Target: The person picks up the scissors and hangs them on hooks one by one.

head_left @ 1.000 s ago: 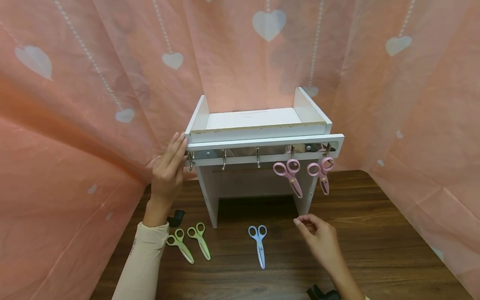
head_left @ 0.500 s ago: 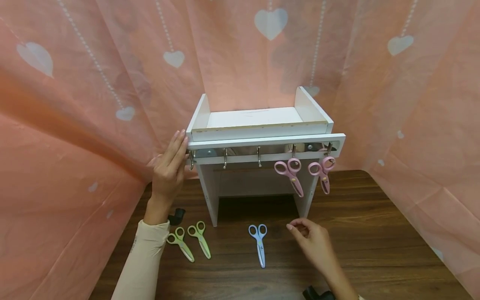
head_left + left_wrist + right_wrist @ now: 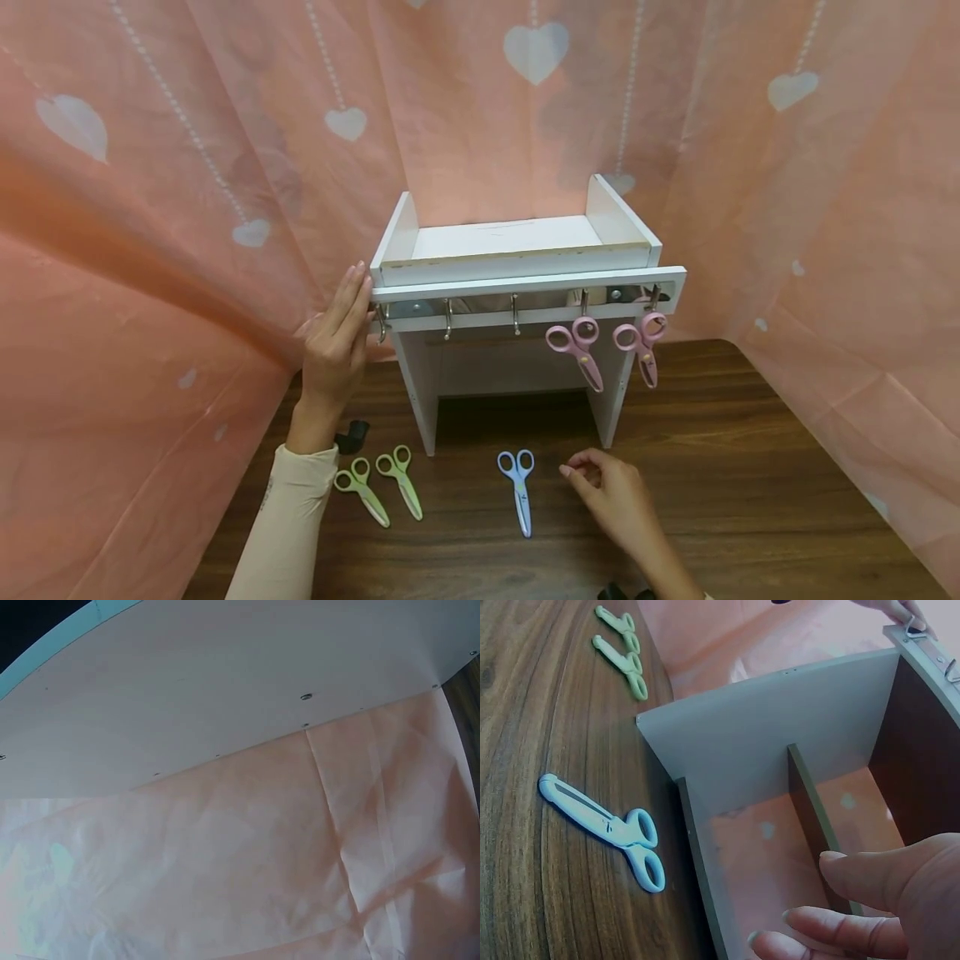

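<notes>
Right hand hovers low in front of the right side panel of a white, box-shaped wooden shelf unit, its fingers loosely bent and its thumb reaching forward; the right wrist view shows a gap between thumb and fingertips. Nearest to it is a pair of light-blue plastic scissors, lying flat on the dark brown wood-grain surface in front of the shelf unit, between the lines of its two side panels. The blue handle loops point toward the shelf unit and the blades away from it.

At the upper left front corner of the shelf unit, the left hand rests with its fingers straight and side by side, against the end of the white front rail. A beige sleeve covers that forearm.

Along the rail of the shelf unit runs a shiny metal strip with five silver hooks. From the two at the shelf unit's right end hang two pairs of pink plastic scissors, each by one loop, blades downward. In front of the shelf unit's left panel lie two pairs of light-green plastic scissors, side by side, loops toward the unit. Behind the shelf unit hangs a peach-pink curtain printed with pale hearts.
</notes>
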The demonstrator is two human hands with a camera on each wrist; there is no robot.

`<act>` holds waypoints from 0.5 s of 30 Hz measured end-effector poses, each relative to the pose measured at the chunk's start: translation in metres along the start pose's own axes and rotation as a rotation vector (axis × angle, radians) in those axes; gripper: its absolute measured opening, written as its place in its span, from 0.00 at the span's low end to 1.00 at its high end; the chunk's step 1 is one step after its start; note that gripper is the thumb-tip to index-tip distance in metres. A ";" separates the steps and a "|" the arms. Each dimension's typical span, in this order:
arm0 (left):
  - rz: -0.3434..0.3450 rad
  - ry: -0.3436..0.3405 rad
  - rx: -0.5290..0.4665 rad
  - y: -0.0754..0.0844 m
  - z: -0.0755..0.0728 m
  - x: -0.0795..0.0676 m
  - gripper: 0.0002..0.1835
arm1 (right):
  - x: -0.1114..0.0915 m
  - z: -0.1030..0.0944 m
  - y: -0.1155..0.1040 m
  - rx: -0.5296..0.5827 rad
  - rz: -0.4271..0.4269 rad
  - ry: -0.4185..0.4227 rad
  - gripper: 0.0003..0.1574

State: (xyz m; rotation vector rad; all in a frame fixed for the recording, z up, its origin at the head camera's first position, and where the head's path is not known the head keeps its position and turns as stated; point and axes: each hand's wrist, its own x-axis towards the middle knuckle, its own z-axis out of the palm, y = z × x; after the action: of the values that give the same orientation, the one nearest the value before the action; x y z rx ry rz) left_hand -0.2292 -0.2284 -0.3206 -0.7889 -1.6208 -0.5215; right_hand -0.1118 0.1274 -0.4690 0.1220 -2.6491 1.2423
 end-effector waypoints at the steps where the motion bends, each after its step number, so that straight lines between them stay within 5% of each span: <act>1: 0.000 0.000 0.000 0.000 0.000 0.000 0.25 | 0.000 0.000 0.000 -0.003 0.003 -0.006 0.05; 15: -0.003 -0.008 -0.008 0.000 0.000 0.000 0.26 | 0.000 0.007 0.002 -0.072 0.056 -0.067 0.16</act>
State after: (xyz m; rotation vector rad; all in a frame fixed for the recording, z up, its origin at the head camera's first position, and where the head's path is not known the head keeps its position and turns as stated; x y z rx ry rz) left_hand -0.2291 -0.2282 -0.3205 -0.7953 -1.6288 -0.5275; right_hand -0.1130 0.1229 -0.4750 0.0796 -2.7691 1.1769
